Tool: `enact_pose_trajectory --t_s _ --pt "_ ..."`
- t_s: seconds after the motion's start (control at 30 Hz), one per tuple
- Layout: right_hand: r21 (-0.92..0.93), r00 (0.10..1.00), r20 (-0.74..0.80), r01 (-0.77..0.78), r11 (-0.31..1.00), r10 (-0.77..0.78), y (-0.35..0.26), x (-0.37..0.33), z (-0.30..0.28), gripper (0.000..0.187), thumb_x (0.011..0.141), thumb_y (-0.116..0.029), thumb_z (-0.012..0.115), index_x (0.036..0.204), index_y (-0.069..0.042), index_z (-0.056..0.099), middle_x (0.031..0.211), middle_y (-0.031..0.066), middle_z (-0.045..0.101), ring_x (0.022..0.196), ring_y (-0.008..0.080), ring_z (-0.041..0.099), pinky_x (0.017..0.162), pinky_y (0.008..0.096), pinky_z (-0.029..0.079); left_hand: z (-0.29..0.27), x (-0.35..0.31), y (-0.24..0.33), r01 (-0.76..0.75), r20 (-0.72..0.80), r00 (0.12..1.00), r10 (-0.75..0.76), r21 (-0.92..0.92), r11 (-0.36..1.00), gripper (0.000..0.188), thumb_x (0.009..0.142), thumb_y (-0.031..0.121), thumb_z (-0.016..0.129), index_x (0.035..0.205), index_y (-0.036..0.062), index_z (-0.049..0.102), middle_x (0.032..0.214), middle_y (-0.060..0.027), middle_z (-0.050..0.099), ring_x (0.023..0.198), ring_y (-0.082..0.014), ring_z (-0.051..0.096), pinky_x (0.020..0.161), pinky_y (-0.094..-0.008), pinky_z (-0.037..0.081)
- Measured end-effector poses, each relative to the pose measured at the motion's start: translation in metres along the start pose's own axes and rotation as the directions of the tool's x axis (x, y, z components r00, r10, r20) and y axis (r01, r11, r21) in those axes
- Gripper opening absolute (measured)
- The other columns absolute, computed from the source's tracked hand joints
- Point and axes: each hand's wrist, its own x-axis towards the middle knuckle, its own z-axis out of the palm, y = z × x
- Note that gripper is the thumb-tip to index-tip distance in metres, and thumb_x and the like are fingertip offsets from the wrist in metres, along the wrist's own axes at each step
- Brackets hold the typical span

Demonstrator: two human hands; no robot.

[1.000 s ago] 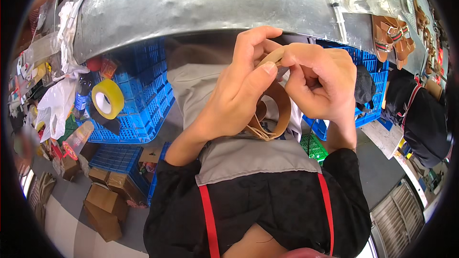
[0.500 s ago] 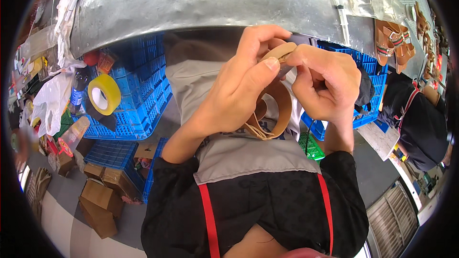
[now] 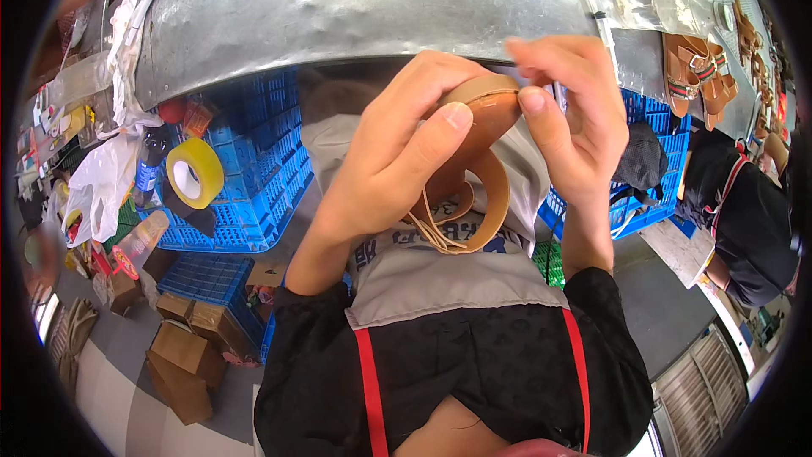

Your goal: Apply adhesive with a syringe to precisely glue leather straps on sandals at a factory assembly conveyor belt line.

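Observation:
A tan leather sandal (image 3: 492,118) is held up over my lap, its brown sole face turned partly toward me and its wide strap loops hanging below. My left hand (image 3: 397,148) grips it from the left, thumb on the face and fingers behind the rim. At the sandal's right edge is my right hand (image 3: 584,118), its index finger lifted away from the thumb. The right thumb tip is at the rim; whether it presses there I cannot tell. Some thin strap ends (image 3: 440,239) stick out at the bottom of the loops.
Ahead runs a metal bench (image 3: 338,13) with a clear plastic bottle (image 3: 660,8) and finished sandals (image 3: 689,72) at right. Blue crates (image 3: 266,195) flank my lap; yellow tape (image 3: 194,173) rests on the left one. Cardboard boxes (image 3: 182,364) lie lower left. Another person (image 3: 744,220) is at right.
The right hand has let go of its pinch on the rim and spread its fingers. The sandal has tilted, so more of its brown face shows.

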Motion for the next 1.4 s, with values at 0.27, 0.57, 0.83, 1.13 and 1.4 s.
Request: enact_pose_trajectory --t_s 0.27,0.57,0.83,1.13,1.4 --pt "0.121 0.868 0.441 -0.310 0.943 0.229 -0.025 0.030 -0.025 0.023 0.089 -0.016 0.071 0.104 0.002 0.075 0.088 0.0097 0.070 0.080 0.0189 0.064 0.071 0.0299 0.047 -0.011 -0.009 0.015 -0.079 0.057 0.996 0.067 0.245 0.966 0.024 0.104 0.017 0.065 0.117 -0.0035 0.066 0.107 -0.0140 0.068 0.088 -0.0222 0.068 0.077 -0.0310 0.054" --pt "0.105 0.621 0.778 0.028 0.994 -0.099 -0.010 0.054 -0.041 0.023 0.087 -0.021 0.059 0.084 0.001 0.063 0.063 0.0137 0.050 0.053 0.0355 0.052 0.050 0.0423 0.040 -0.003 -0.012 0.018 -0.208 0.185 0.974 0.133 0.483 0.851 0.028 0.091 0.022 0.081 0.108 0.0014 0.071 0.088 -0.0120 0.068 0.074 -0.0299 0.068 0.066 -0.0370 0.054" --pt "0.067 0.722 0.685 0.073 0.995 -0.099 -0.021 0.033 -0.034 0.028 0.094 -0.023 0.054 0.080 -0.001 0.063 0.061 0.0113 0.049 0.049 0.0329 0.052 0.046 0.0430 0.039 0.001 -0.016 0.020 -0.283 0.204 0.957 0.206 0.508 0.814 0.031 0.083 0.020 0.088 0.101 0.0022 0.071 0.085 -0.0106 0.068 0.074 -0.0302 0.068 0.064 -0.0371 0.053" --pt "0.107 0.759 0.651 -0.106 0.989 0.011 -0.025 0.019 -0.032 0.020 0.091 -0.018 0.057 0.078 -0.004 0.050 0.063 0.0145 0.044 0.054 0.0366 0.047 0.052 0.0438 0.039 0.005 -0.020 0.019 -0.340 0.243 0.939 0.243 0.547 0.765 0.033 0.080 0.021 0.090 0.100 0.0031 0.071 0.084 -0.0104 0.068 0.072 -0.0305 0.067 0.063 -0.0379 0.053" --pt "0.117 0.743 0.669 -0.131 0.984 0.020 -0.018 0.016 -0.030 0.022 0.092 -0.018 0.056 0.078 -0.003 0.048 0.064 0.0156 0.041 0.054 0.0354 0.043 0.052 0.0426 0.038 0.005 -0.021 0.016 -0.374 0.263 0.926 0.271 0.548 0.748 0.035 0.078 0.021 0.090 0.099 0.0035 0.069 0.084 -0.0104 0.067 0.072 -0.0303 0.067 0.063 -0.0381 0.053"
